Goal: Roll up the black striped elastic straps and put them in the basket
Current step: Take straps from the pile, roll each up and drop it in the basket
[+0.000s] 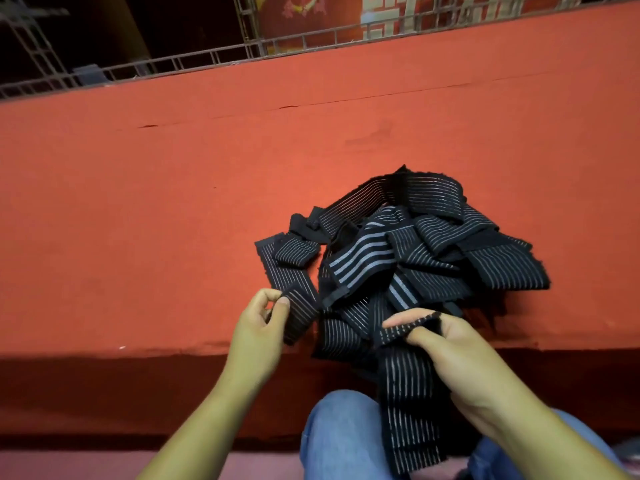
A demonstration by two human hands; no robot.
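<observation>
Untangling striped elastic straps (398, 258)
Ends are pinched in left hand (258, 327) and right hand (460, 348); tangled neighbours may be dragged off.

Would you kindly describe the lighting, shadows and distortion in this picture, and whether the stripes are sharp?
Head view: light is brightest on the red surface around the strap pile; head view: the surface's front face is in shadow, the top-left background nearly black; head view: the frame is tilted, so the far railing slants; head view: stripes sharp, no glare.
</observation>
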